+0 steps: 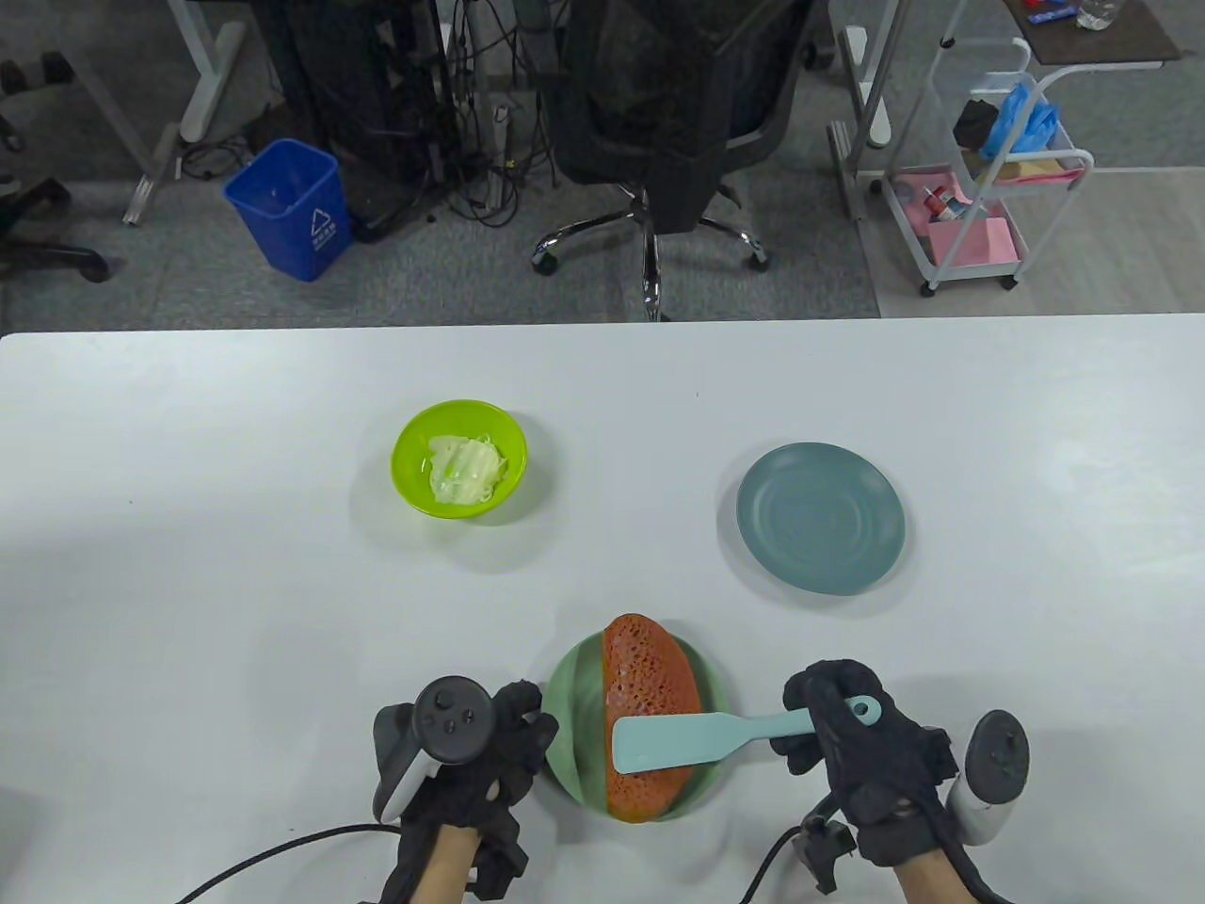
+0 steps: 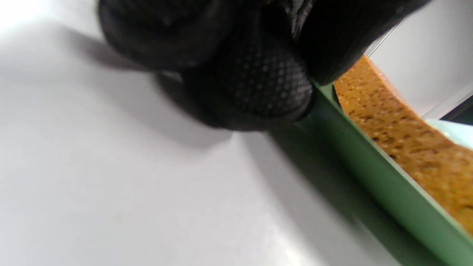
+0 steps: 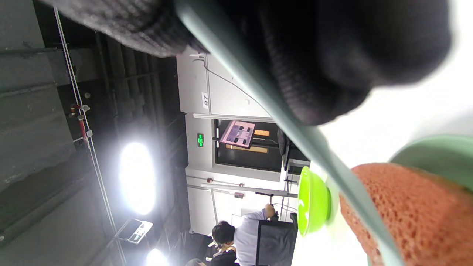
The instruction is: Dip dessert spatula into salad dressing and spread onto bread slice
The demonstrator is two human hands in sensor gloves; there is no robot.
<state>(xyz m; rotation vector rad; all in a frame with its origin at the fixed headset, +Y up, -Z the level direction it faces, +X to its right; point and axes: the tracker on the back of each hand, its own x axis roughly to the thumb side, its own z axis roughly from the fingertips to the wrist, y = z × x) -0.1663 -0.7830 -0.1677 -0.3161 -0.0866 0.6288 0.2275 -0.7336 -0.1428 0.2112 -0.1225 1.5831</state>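
- Nearest to the table's front edge, the left hand [image 1: 471, 753] is resting beside the green plate [image 1: 565, 692], and its fingers [image 2: 258, 85] are pressing against the plate's left rim; they are curled, not gripping anything.
- On the other side of the plate, the right hand [image 1: 852, 744] is gripping the handle of the light blue dessert spatula [image 1: 701, 736], with the fingers wrapped closed around it.
- The spatula is lying almost level, and its flat blade is sitting over the lower half of the bread slice [image 1: 650, 678]; I cannot tell if it is touching.
- The bread slice, orange-brown and porous, is lying across the middle of the green plate, reaching past its far and near rims.
- Farther back on the white table [image 1: 188, 565], to the left, a lime green bowl [image 1: 414, 438] is holding the pale salad dressing [image 1: 463, 468].
- At the same depth on the right, well apart from the bowl, a grey-blue plate [image 1: 820, 518] is standing.
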